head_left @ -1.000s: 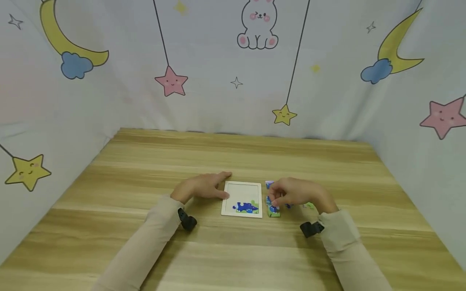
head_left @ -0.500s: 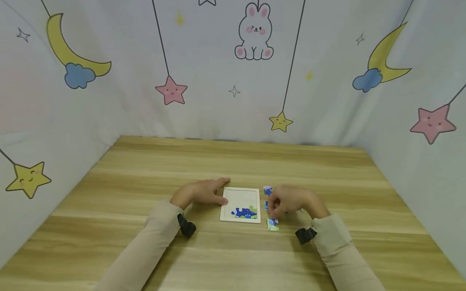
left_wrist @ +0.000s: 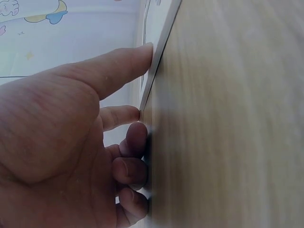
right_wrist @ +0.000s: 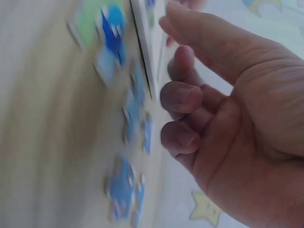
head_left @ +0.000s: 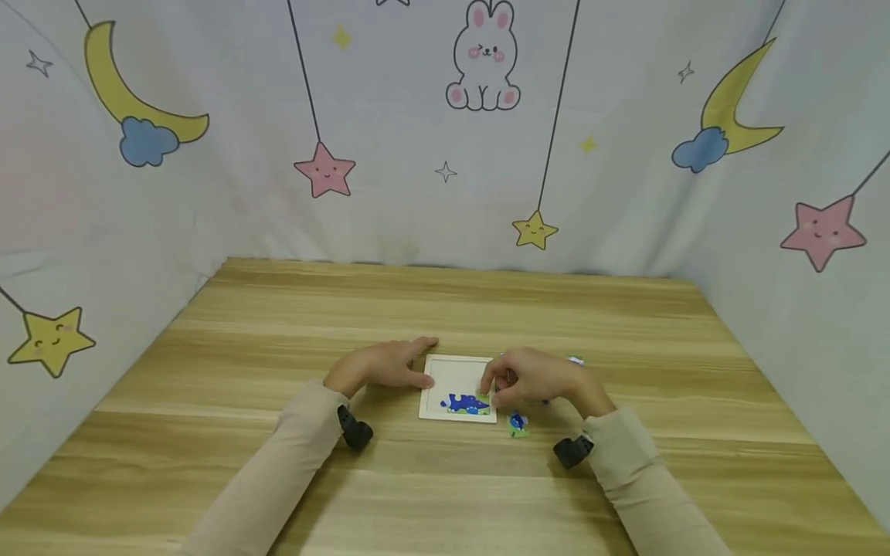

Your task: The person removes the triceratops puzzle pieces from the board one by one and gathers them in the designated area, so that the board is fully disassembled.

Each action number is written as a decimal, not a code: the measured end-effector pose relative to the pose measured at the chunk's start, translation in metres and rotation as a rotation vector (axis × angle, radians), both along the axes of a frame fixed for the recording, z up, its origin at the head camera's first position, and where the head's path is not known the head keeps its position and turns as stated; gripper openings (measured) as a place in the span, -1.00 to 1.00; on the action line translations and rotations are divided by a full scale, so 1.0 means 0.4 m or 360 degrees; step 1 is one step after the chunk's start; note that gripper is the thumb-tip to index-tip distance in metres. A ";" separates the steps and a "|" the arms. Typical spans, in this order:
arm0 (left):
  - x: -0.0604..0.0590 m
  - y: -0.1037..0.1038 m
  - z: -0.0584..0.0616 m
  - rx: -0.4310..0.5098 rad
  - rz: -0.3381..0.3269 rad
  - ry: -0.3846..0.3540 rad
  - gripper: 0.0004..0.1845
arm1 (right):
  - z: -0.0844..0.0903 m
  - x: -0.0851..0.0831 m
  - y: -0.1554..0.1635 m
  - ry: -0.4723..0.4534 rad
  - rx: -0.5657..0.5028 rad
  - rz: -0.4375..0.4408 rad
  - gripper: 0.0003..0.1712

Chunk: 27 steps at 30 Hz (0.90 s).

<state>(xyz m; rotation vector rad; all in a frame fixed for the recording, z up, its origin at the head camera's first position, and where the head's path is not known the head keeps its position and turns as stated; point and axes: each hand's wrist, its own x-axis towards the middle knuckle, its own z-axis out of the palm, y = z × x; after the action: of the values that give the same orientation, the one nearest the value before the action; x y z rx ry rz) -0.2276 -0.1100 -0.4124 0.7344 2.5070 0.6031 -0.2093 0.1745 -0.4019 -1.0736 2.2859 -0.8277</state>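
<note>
A white puzzle tray [head_left: 462, 367] lies on the wooden table [head_left: 445, 309], with a blue and green strip of fitted pieces [head_left: 467, 403] along its near edge. My left hand [head_left: 385, 363] rests beside the tray's left side. Its thumb [left_wrist: 128, 66] touches the tray's rim [left_wrist: 161, 42] and its forefinger reaches past the far corner. My right hand [head_left: 531, 377] hovers at the tray's right edge with fingers [right_wrist: 183, 97] curled. Whether it pinches a piece is hidden. One loose blue and green piece [head_left: 517, 422] lies just in front of this hand.
More loose pieces [head_left: 575, 361] peek out behind my right hand, and the right wrist view shows several blurred blue ones [right_wrist: 123, 190] on the wood. Cloth walls printed with stars, moons and a rabbit [head_left: 484, 58] close in the table on three sides.
My right hand has moved left from the loose pieces to the tray's right edge. The left hand has stayed at the tray. The head view tilted slightly.
</note>
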 end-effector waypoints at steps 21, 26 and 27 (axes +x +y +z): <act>-0.011 -0.006 0.011 -0.0043 0.0004 -0.0009 -0.15 | -0.032 0.026 -0.097 0.0114 0.0003 -0.0168 -0.85; -0.007 -0.004 0.008 -0.0018 -0.0004 -0.0042 -0.15 | -0.030 0.025 -0.087 0.0063 -0.0034 -0.0159 -0.91; -0.006 -0.003 0.007 -0.0019 -0.0004 -0.0042 -0.15 | -0.030 0.025 -0.084 0.0042 -0.0046 -0.0149 -0.89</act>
<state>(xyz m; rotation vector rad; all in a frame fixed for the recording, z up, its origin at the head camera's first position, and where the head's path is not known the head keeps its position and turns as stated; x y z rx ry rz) -0.2301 -0.1113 -0.4098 0.7201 2.4829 0.5925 -0.1993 0.1409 -0.4139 -1.0020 2.3680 -0.8904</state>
